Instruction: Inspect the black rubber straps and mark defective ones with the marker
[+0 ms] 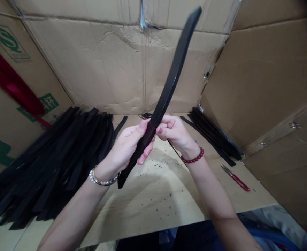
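A long, black, curved piece shaped like a sword (173,76) is held up at a slant, its tip pointing to the upper right. Around its lower part runs a dark cord wrapping (148,133). My left hand (131,144) grips this wrapped part, thumb on top and fingers curled beneath. Pinched at the upper end of the wrapping, my right hand (173,130) closes on the dark cord, and a thin length of cord (176,150) trails down below it. The exact hold of the right fingertips is partly hidden.
Many similar black pieces (56,164) lie heaped on the left. A smaller stack (213,134) rests at the right wall, near red-handled thread snips (236,178). Loose dark cord (145,115) lies at the back. Cardboard walls (103,62) enclose the table (143,212), which has dark specks.
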A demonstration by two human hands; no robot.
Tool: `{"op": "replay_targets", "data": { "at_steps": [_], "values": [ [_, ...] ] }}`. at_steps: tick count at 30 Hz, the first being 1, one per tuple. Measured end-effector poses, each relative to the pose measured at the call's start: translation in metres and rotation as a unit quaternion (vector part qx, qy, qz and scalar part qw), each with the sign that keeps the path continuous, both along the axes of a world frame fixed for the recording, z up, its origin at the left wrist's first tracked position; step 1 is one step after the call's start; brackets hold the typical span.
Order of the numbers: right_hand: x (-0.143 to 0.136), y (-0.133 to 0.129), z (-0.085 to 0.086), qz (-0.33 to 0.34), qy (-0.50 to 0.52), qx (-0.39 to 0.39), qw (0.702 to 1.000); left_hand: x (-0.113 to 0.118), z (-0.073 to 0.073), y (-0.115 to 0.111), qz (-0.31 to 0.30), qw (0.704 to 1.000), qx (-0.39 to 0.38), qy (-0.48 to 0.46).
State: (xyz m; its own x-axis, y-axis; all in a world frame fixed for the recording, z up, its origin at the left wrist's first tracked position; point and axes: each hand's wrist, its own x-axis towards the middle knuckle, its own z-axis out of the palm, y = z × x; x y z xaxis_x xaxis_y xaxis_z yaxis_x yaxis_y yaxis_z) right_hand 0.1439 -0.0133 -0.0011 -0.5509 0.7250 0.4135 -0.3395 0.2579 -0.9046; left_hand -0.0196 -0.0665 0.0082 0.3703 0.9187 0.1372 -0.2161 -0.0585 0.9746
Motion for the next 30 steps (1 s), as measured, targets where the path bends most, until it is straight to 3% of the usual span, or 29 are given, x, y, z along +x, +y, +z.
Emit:
{"op": "replay_targets", "data": {
  "at_steps": [3,8,13,15,19,25,27,30],
  "values": [
    [-0.006,0.0,0.002,-0.019,0.017,-0.021,0.999,0.001,0.0,0.002,0.014,1.0,0.006,0.008],
    [-0.009,-0.004,0.006,-0.131,0.027,-0.012,0.991,0.005,-0.002,0.003,0.124,0.987,0.104,0.02],
    [-0.01,-0.008,0.006,-0.202,0.009,0.024,0.979,0.003,-0.004,0.004,0.207,0.965,0.145,0.063],
    [-0.01,-0.01,0.007,-0.199,0.012,0.041,0.979,0.003,-0.005,0.004,0.194,0.97,0.146,0.02],
    [-0.006,-0.011,0.009,-0.165,0.012,0.038,0.986,0.004,-0.003,0.003,0.082,0.993,0.049,-0.065],
    [-0.002,-0.007,0.008,-0.053,0.007,-0.026,0.998,0.004,-0.002,0.004,-0.054,0.989,-0.076,-0.111],
    [-0.003,-0.008,0.007,-0.045,0.018,-0.028,0.998,0.006,-0.004,0.004,-0.054,0.993,-0.058,-0.091],
    [-0.005,-0.011,0.007,-0.069,0.032,-0.03,0.997,0.011,-0.007,0.002,0.017,0.998,0.036,-0.051]
  ]
}}
